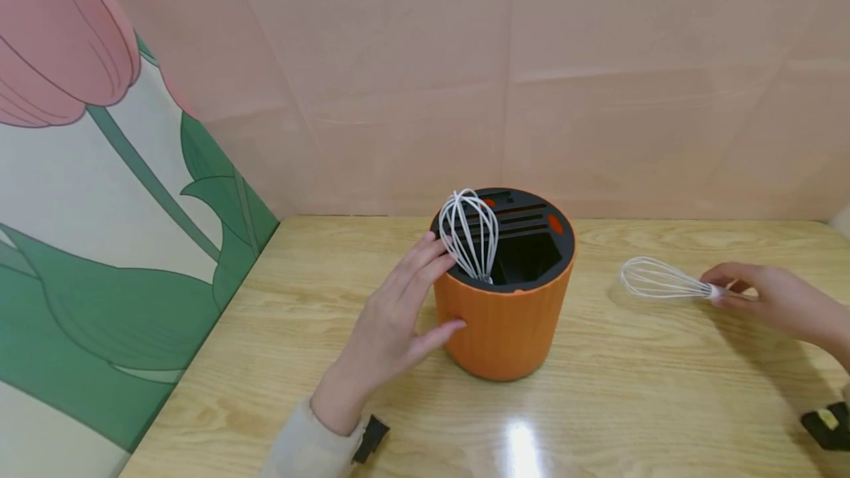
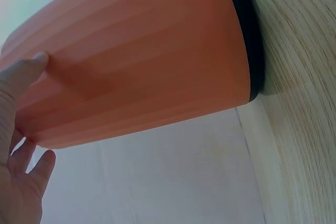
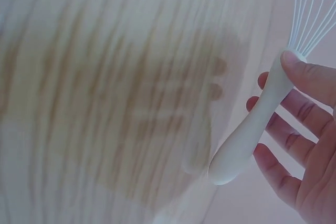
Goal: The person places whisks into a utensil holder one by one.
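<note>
An orange utensil holder with a black slotted top stands upright on the table. One white whisk stands in it, wire end up, its handle hidden inside. My left hand touches the holder's left side, fingers fairly straight near the rim and by the whisk's wires; in the left wrist view the thumb lies against the orange wall. Off to the right, my right hand pinches a second white whisk by its handle, just above the table, with the wires pointing left.
The light wood-grain table runs back to a pale pink wall covering. On the left a panel with a printed pink tulip and green leaves borders the table. Black slots and a larger dark opening mark the holder's top.
</note>
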The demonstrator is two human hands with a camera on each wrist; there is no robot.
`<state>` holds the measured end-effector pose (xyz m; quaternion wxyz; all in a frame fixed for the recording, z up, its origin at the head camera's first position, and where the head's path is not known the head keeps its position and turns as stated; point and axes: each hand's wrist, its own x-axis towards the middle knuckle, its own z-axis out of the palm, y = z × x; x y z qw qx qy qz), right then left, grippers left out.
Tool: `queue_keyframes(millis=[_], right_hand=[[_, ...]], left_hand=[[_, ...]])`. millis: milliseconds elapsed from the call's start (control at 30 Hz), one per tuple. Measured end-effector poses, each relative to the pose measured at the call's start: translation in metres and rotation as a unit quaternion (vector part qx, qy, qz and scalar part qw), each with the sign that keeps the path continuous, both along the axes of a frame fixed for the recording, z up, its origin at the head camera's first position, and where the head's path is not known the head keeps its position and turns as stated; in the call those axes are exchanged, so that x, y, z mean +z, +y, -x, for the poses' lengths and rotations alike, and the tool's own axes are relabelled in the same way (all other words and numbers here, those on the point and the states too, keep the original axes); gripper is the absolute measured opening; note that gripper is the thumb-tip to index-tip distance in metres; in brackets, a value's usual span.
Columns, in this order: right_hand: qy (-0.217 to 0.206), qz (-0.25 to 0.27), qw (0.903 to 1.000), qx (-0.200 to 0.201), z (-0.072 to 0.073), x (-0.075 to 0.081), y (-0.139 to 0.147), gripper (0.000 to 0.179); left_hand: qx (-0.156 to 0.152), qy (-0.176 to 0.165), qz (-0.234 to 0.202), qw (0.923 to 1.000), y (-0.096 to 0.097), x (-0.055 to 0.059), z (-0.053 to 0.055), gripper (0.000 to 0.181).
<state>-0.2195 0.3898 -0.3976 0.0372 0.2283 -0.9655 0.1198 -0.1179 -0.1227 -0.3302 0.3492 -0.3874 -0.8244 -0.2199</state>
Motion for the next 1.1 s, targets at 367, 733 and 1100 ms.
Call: queue_keyframes(millis=[367,733,1100], right_hand=[[0.009,0.027,0.9996,0.002,-0.004,0.008,-0.012,0.023],[-0.001,0.07,0.9975,0.001,-0.008,0.011,-0.019,0.024],[-0.025,0.135,0.9905,-0.008,-0.016,0.021,-0.028,0.025]], left_hand=[[0.001,-0.002,-0.001,1.0,0.0,0.0,0.0,0.08],[0.002,0.003,-0.001,1.0,-0.001,0.001,-0.001,0.08],[0.0,0.001,-0.004,1.0,-0.001,0.001,-0.001,0.079]])
